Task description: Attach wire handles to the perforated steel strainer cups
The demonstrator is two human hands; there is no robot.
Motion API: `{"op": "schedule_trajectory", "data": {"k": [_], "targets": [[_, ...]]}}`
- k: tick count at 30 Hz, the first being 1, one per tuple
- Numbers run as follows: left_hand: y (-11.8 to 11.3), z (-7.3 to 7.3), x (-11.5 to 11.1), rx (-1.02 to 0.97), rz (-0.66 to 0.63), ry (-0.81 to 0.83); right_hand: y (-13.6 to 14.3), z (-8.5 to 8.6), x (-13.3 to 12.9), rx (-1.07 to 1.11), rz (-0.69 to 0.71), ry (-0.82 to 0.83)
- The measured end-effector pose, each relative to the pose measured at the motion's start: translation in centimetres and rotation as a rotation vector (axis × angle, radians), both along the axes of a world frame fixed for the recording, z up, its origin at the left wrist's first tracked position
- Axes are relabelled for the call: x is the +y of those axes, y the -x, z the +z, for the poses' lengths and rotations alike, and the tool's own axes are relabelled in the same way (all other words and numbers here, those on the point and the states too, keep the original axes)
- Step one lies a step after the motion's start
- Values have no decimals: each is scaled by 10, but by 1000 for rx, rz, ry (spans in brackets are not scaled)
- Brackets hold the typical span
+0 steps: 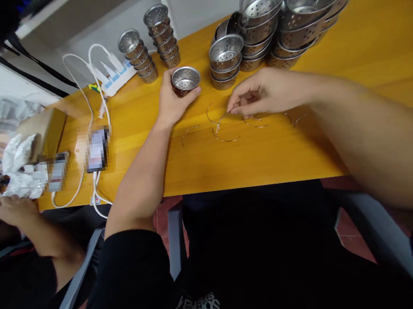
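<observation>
My left hand (172, 103) is closed around a small perforated metal cup (186, 81). The cup stands upright, its open mouth facing up, at the table's middle. To its right, my right hand (264, 92) pinches the end of a thin bent wire (219, 123) with curved arms. That wire is just above or touching the table; I cannot tell which. Another curved wire (189, 129) lies on the wood below the cup. More thin wires (256, 120) lie under and beside my right hand, partly hidden by my forearm.
Stacked perforated cups (224, 61) stand beyond my right hand, with larger perforated bowls (309, 8) behind. Two tall cup stacks (162, 36) are at the back left. A power strip (117, 80), cables, a phone (97, 148) and a box (47, 134) occupy the left. Another person's hands (8, 212) are at far left.
</observation>
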State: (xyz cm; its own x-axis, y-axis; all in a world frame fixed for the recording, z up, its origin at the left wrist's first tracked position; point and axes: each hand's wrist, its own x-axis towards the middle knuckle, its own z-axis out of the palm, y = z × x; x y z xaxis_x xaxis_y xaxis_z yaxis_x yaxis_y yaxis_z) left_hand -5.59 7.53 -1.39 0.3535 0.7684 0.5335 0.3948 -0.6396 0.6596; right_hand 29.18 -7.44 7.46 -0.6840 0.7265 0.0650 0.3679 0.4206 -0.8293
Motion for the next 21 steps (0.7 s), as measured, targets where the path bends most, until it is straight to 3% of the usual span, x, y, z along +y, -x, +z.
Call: {"op": "schedule_trajectory", "data": {"k": [7,12,18,21], "targets": [[-2,7,-3,-17,76,-100,1,-5,5,-72,-17,-77],[-5,17,-9,-57,104,-179,3,-3,1,-188,-119,-94],[-16,30,-22,-64,112,-219,14,4,-7,28,-160,27],[-21,30,-25,-69,82,-252,20,5,-11,97,-199,15]]}}
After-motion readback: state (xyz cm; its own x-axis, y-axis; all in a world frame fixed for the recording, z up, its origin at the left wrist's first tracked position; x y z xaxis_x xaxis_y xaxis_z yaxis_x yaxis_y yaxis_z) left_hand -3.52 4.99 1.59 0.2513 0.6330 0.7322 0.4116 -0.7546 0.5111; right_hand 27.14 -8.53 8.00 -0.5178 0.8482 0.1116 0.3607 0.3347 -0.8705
